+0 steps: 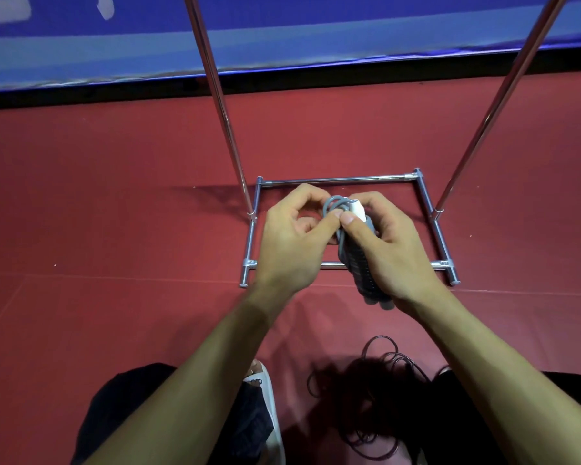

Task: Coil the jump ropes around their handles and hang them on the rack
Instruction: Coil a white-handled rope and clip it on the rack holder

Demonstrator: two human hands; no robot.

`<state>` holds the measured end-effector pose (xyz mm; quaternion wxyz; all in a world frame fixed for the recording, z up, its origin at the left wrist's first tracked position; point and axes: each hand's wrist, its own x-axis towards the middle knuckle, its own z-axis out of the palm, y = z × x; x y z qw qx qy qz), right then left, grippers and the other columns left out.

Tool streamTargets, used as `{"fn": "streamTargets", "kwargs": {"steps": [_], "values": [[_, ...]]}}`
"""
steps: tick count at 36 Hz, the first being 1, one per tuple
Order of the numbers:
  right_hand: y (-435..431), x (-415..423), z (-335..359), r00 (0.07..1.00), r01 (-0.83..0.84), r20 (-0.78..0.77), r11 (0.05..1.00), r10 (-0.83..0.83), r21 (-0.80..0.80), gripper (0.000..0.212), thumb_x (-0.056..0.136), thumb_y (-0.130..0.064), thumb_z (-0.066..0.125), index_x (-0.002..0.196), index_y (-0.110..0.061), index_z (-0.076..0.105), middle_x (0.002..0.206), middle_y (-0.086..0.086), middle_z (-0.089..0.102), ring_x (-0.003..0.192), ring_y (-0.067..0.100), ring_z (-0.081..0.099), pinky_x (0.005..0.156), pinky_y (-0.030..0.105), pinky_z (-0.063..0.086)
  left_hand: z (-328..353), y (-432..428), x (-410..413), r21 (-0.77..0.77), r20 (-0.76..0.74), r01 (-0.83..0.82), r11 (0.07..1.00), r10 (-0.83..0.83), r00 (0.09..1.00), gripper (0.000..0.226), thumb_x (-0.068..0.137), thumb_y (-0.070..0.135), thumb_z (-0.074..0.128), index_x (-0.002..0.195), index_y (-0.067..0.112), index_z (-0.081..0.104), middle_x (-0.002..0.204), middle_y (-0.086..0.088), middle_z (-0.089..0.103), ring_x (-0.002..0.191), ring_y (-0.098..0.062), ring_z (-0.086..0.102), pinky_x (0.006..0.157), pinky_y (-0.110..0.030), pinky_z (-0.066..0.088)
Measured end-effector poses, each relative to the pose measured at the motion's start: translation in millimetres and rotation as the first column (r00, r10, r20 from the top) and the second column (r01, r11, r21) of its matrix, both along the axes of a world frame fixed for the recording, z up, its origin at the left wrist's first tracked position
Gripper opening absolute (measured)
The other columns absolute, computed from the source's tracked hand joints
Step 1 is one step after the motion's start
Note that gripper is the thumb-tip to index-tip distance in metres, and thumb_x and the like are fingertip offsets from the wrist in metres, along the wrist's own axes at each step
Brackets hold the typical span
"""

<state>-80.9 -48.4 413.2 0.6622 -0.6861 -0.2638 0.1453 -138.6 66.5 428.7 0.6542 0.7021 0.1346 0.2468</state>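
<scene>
Red floor (114,196) carries the rack (339,178) base; above it the right hand (393,250) grips two grey handles (366,276), while the left hand (292,243) pinches the grey rope (334,204) wound round them.

Red floor (114,203); blue banner (282,31) behind; white sandal (269,397) below.
</scene>
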Motion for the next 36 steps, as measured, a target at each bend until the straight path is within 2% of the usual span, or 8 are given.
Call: {"fn": "streamTargets", "kwargs": {"steps": [4,6,9,11,15,19,24,36], "values": [[-2,2,-3,0.995,0.012,0.099,0.995,-0.001,-0.103,0.006,0.098,-0.031,0.053,0.104,-0.029,0.056,0.064,-0.008,0.056,0.042,0.004,0.050,0.038,0.010,0.034,0,1,-1,0.043,-0.020,0.020,0.999,-0.019,1.000,0.014,0.088,-0.008,0.060,0.080,0.000,0.051,0.071,-0.001,0.057,0.061,-0.014,0.060,0.064,-0.036,0.058],[-4,2,-3,0.995,-0.038,0.091,0.994,0.048,-0.106,0.022,0.100,-0.029,0.052,0.118,-0.040,0.050,0.061,-0.006,0.052,0.041,0.007,0.045,0.041,0.014,0.036,1,1,-2,0.060,-0.030,0.029,0.998,-0.028,0.999,0.014,0.087,-0.010,0.059,0.081,-0.002,0.049,0.071,0.000,0.056,0.058,-0.012,0.058,0.061,-0.034,0.057],[-4,3,1,0.989,-0.091,0.104,0.992,0.100,-0.084,0.037,0.101,-0.020,0.050,0.132,-0.040,0.048,0.069,-0.019,0.059,0.054,-0.002,0.054,0.055,0.014,0.045,2,0,-2,0.089,-0.031,0.024,0.996,-0.021,0.999,0.014,0.085,-0.010,0.058,0.080,-0.003,0.048,0.068,0.002,0.056,0.057,-0.017,0.054,0.059,-0.046,0.054],[-2,3,2,0.989,-0.061,0.131,0.994,0.072,-0.089,0.024,0.099,-0.020,0.053,0.118,-0.032,0.060,0.082,-0.024,0.065,0.071,-0.002,0.061,0.068,0.020,0.048,0,0,-1,0.143,-0.040,0.015,0.990,-0.009,0.999,0.013,0.083,-0.005,0.059,0.079,0.003,0.050,0.064,0.001,0.055,0.056,-0.020,0.050,0.053,-0.051,0.049],[0,-1,0,0.988,0.017,0.155,0.992,0.003,-0.129,0.015,0.091,-0.031,0.051,0.103,-0.035,0.058,0.089,-0.015,0.065,0.079,0.015,0.061,0.078,0.044,0.052,-2,0,1,0.246,-0.033,-0.003,0.969,0.011,0.999,0.011,0.079,0.009,0.060,0.076,0.014,0.051,0.067,-0.017,0.051,0.050,-0.035,0.044,0.047,-0.052,0.044],[-1,-1,2,0.979,0.056,0.203,0.992,-0.032,-0.113,0.016,0.097,-0.024,0.050,0.097,-0.039,0.057,0.085,-0.019,0.063,0.071,0.010,0.058,0.072,0.038,0.051,-1,2,1,0.119,-0.045,0.036,0.992,-0.030,0.999,0.018,0.085,-0.003,0.064,0.076,0.010,0.056,0.062,0.007,0.059,0.058,-0.015,0.060,0.056,-0.037,0.057],[-2,-1,4,0.980,0.046,0.200,0.992,-0.023,-0.114,0.013,0.095,-0.026,0.051,0.097,-0.038,0.057,0.085,-0.017,0.063,0.071,0.011,0.058,0.071,0.043,0.053,2,3,-1,-0.035,-0.047,0.091,0.995,-0.092,0.995,0.021,0.087,-0.007,0.063,0.078,0.010,0.057,0.066,-0.001,0.060,0.061,-0.010,0.061,0.056,-0.028,0.056],[-5,0,7,0.973,0.039,0.231,0.996,-0.020,-0.079,0.011,0.097,-0.024,0.052,0.091,-0.032,0.056,0.080,-0.016,0.062,0.068,0.003,0.053,0.065,0.025,0.044,1,5,-5,-0.373,-0.014,0.232,0.898,-0.256,0.967,0.020,0.081,-0.003,0.065,0.078,0.016,0.060,0.075,-0.005,0.065,0.073,-0.020,0.065,0.068,-0.039,0.060]]}}
